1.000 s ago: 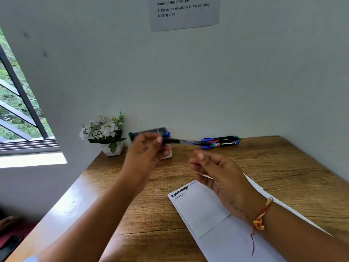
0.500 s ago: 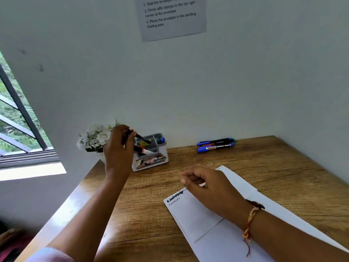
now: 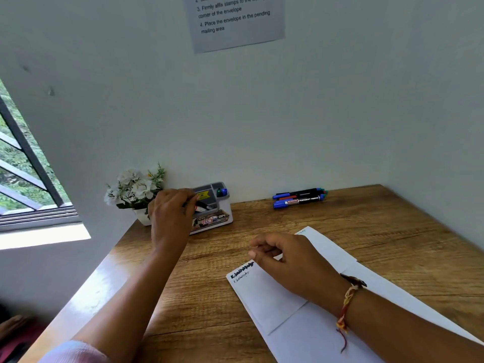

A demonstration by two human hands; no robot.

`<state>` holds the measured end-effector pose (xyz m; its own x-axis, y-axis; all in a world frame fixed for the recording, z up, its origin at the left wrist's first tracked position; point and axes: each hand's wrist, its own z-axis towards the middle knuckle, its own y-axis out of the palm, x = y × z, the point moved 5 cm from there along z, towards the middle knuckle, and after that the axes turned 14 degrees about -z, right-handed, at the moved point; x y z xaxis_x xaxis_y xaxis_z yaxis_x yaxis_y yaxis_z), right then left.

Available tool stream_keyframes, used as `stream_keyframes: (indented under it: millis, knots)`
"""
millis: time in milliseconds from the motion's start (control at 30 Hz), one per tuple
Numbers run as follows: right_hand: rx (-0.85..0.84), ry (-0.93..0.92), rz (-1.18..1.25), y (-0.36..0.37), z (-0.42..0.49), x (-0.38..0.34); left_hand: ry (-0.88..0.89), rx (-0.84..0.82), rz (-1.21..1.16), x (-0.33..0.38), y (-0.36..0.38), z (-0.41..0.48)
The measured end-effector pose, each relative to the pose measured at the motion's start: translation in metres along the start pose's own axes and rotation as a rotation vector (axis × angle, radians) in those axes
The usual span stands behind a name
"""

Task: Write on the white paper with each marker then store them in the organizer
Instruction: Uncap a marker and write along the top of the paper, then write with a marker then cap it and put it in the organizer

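Observation:
My left hand [image 3: 171, 214] reaches over the grey and white organizer [image 3: 218, 221] at the back left and pinches a black marker [image 3: 203, 205]. The marker lies slanted in the organizer's front compartment, and my fingers hide its upper end. Two capped markers, one green and one blue [image 3: 223, 191], stand in the organizer's back right slot. My right hand [image 3: 289, 260] rests loosely curled on the white paper [image 3: 264, 297] and holds nothing. Handwriting [image 3: 242, 269] runs along the paper's upper left corner. Several more markers [image 3: 298, 199] lie side by side on the wooden desk by the wall.
A small white pot of artificial flowers [image 3: 136, 191] stands just left of the organizer in the corner. A printed instruction sheet [image 3: 235, 19] hangs on the wall. A window [image 3: 23, 174] is at the left. The desk's left edge [image 3: 86, 292] runs diagonally.
My left hand carried the black marker from mid-air over the desk to the organizer and lowered it into the front compartment. My right hand sank onto the paper.

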<state>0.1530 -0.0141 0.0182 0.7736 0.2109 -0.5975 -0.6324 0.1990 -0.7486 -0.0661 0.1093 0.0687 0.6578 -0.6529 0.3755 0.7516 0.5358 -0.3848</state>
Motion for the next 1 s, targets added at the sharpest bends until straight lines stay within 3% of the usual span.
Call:
stream_keyframes:
  millis: [233, 333, 433, 533, 700, 833, 1000]
  knots:
    - [0.003, 0.006, -0.035, -0.002, 0.002, 0.002, 0.086, -0.090, -0.081, 0.026, 0.000, -0.010]
    - [0.028, 0.029, -0.034, -0.007, 0.002, 0.005, 0.104, -0.305, -0.226, 0.053, 0.013, -0.029]
    - [0.113, 0.079, -0.018, -0.016, 0.004, 0.010, 0.133, -0.544, -0.212, 0.057, 0.032, -0.047]
    - [0.174, 0.153, -0.014, -0.028, 0.011, 0.017, 0.070, -0.682, -0.213, 0.048, 0.041, -0.052]
    - [0.076, 0.264, -0.235, -0.047, 0.046, 0.045, 0.030, -0.741, -0.209, 0.042, 0.046, -0.053]
    - [-0.022, 0.266, -0.564, -0.052, 0.085, 0.071, 0.026, -0.762, -0.208, 0.039, 0.048, -0.052]
    - [-0.102, 0.246, -0.742, -0.045, 0.116, 0.101, 0.026, -0.767, -0.211, 0.033, 0.050, -0.051]
